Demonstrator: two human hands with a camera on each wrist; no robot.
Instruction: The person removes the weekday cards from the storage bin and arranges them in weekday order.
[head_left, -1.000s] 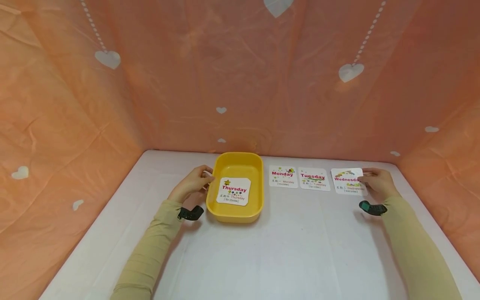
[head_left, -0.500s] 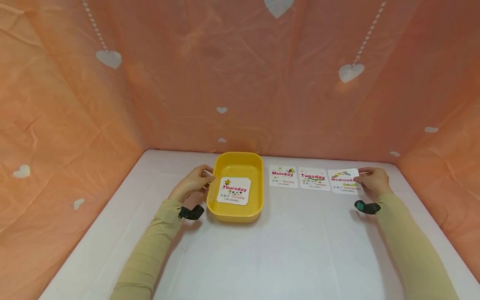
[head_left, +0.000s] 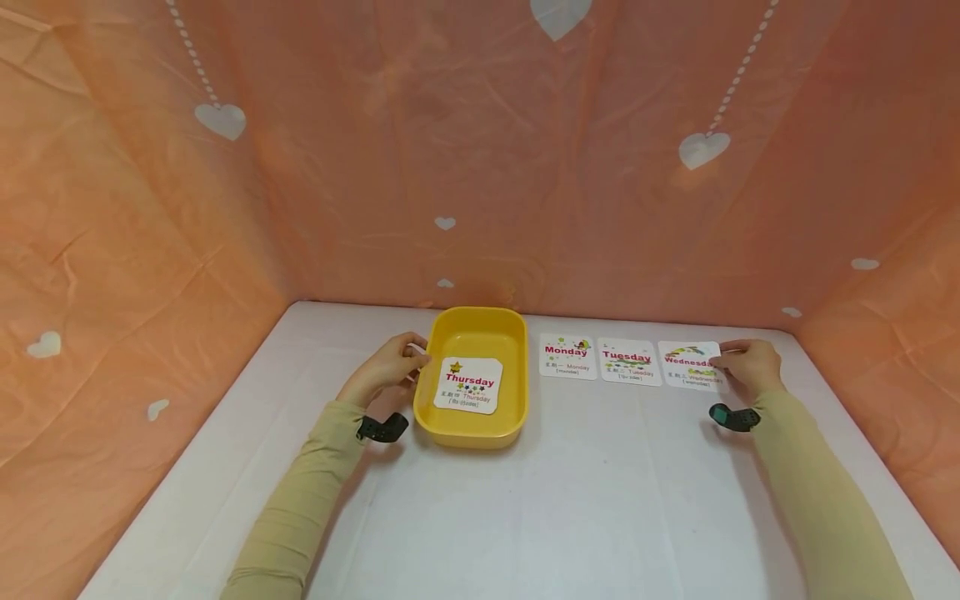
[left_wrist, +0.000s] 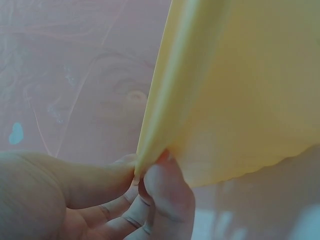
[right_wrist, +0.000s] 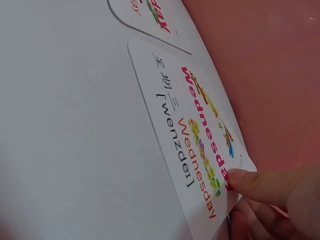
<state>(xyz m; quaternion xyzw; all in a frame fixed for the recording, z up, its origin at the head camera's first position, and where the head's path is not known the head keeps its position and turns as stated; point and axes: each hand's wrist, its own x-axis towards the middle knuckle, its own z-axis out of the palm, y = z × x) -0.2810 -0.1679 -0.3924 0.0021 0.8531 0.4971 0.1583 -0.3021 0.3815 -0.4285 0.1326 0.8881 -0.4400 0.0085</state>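
Note:
My left hand (head_left: 386, 367) pinches the left rim of a yellow plastic tray (head_left: 471, 432); the left wrist view has thumb and forefinger meeting at the tray's edge (left_wrist: 160, 115). Inside lies a white card printed Thursday (head_left: 469, 386). At the right, my right hand (head_left: 752, 367) holds the Wednesday card (head_left: 688, 367) by its right edge. Its thumb (right_wrist: 250, 182) lies over the printed face, and other fingers are partly hidden at the card's edge. Left of it lie the Tuesday card (head_left: 630, 362) and the Monday card (head_left: 567, 357), side by side in a row.
A white table (head_left: 540, 517) bears everything, its far edge running just behind the cards and tray. An orange cloth with white hearts (head_left: 480, 167) rises behind the table and on both sides.
My right hand has brought the Wednesday card leftward, closer to the Tuesday card, and it lies lower against the table. The left hand and tray have stayed in place.

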